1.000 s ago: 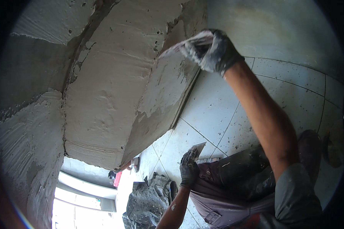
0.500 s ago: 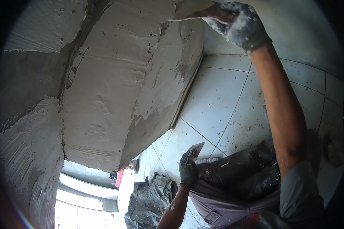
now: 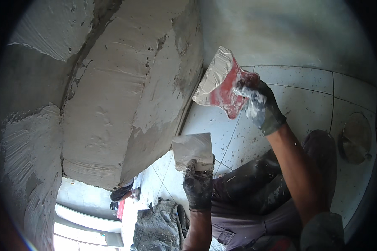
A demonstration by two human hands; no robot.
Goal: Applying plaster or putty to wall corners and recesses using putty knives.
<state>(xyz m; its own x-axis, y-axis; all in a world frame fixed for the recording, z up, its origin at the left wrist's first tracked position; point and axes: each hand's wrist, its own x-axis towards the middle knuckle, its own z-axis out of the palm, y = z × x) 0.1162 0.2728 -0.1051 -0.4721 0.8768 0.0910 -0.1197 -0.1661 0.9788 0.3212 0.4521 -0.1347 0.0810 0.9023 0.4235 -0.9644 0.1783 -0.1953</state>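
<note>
My right hand (image 3: 261,106), in a dark glove smeared with plaster, is closed around the handle of a red putty spreader (image 3: 224,90). Wet pale plaster coats the spreader's wide edge, which is held off the wall. Lower down, my gloved left hand (image 3: 197,188) grips a square metal scraper (image 3: 192,148), its thumb on the blade's face. A thin film of plaster shows on that blade. The two tools are apart. To their left rises the wall (image 3: 100,100), covered in grey plaster, smooth in places and rough or patchy in others.
White floor tiles (image 3: 297,113) are spattered with plaster crumbs. A round metal disc (image 3: 355,138) lies at the right. Beside my left forearm is a crumpled dark plastic sheet or bag (image 3: 157,226). Dark and red shapes beyond the wall's lower end are unclear.
My right hand has come down and away from the wall's upper edge, turning the spreader's plastered face into sight. My left hand has risen slightly, its scraper now flat toward me.
</note>
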